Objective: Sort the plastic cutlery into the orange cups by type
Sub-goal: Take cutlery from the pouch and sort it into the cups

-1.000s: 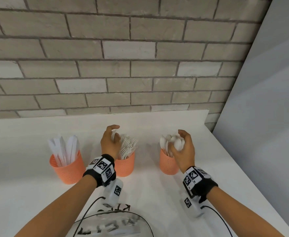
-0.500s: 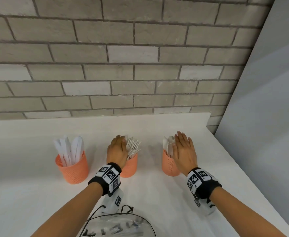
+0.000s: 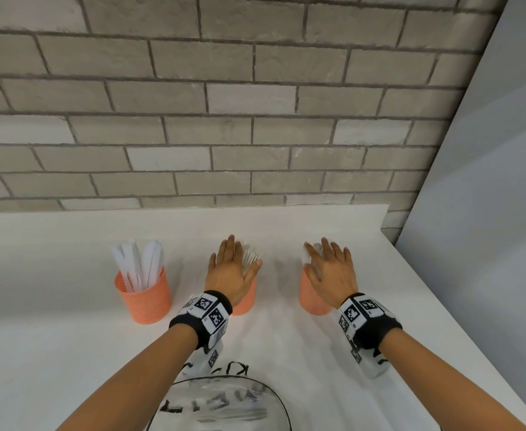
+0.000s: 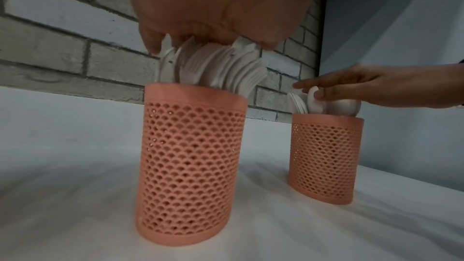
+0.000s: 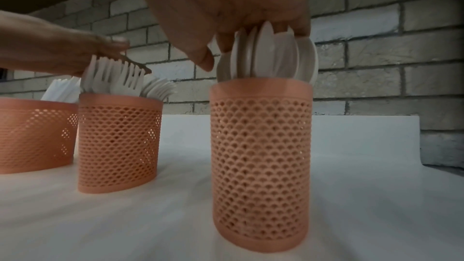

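We log: left hand [image 3: 229, 273] spread flat on forks [image 4: 226, 66]; right hand [image 3: 330, 272], at 3 o'clock, spread flat on spoons [image 5: 271, 55].

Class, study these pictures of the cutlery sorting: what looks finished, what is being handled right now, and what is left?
Done: knives stand in the left cup, forks in the middle cup, spoons in the right cup.
In hand: the left hand lies flat on the forks, the right hand flat on the spoons.
Left: no loose cutlery shows on the table, so probably only withdrawing the hands.
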`<move>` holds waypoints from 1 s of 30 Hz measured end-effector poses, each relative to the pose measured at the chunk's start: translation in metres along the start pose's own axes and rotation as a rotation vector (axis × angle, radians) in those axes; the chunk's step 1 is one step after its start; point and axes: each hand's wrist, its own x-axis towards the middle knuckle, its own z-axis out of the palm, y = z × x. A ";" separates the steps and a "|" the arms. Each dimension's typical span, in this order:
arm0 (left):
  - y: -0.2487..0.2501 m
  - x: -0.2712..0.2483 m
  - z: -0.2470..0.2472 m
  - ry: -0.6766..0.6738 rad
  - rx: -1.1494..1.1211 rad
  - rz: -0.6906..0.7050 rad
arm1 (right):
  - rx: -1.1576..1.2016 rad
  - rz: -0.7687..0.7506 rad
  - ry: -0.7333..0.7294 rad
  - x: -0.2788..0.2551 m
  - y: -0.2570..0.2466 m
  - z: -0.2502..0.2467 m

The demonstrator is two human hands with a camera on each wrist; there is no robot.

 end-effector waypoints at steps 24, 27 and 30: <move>-0.064 -0.175 -0.077 -0.235 -0.386 0.059 | 0.098 -0.526 -0.683 -0.146 -0.159 -0.020; -0.074 -0.197 -0.055 -0.258 -0.324 0.023 | -0.029 -0.478 -0.723 -0.144 -0.164 -0.012; -0.079 -0.209 -0.038 -0.212 -0.227 -0.025 | -0.156 -0.448 -0.764 -0.145 -0.170 -0.005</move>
